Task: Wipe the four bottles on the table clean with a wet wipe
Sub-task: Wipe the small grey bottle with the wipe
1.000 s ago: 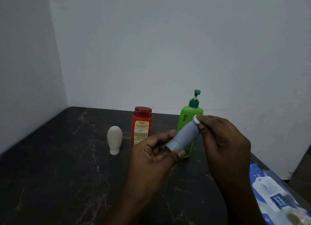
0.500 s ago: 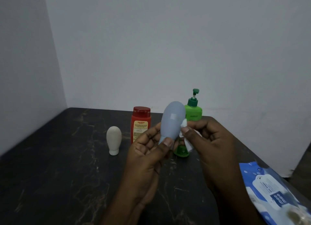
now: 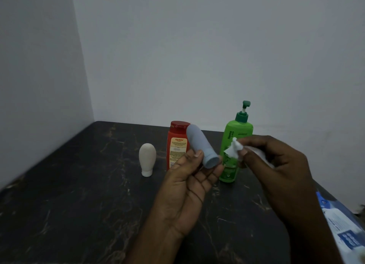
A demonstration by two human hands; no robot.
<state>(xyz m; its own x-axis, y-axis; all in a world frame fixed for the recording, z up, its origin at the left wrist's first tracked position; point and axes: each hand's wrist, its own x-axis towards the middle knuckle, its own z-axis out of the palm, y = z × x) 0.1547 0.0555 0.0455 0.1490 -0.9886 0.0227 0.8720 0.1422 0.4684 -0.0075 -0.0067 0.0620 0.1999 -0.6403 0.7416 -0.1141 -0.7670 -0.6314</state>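
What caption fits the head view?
Left hand holds grey-blue bottle; right hand holds wet wipe beside it.

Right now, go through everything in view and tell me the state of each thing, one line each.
Blue-grey bottle: lifted off the table, tilted, held in the left hand.
Wet wipe: bunched in the right hand, apart from the blue-grey bottle.
Red bottle: upright on the table, capped.
Green pump bottle: upright on the table.
White bottle: standing cap-down on the table.
Wipe pack: lying at the table's right edge.
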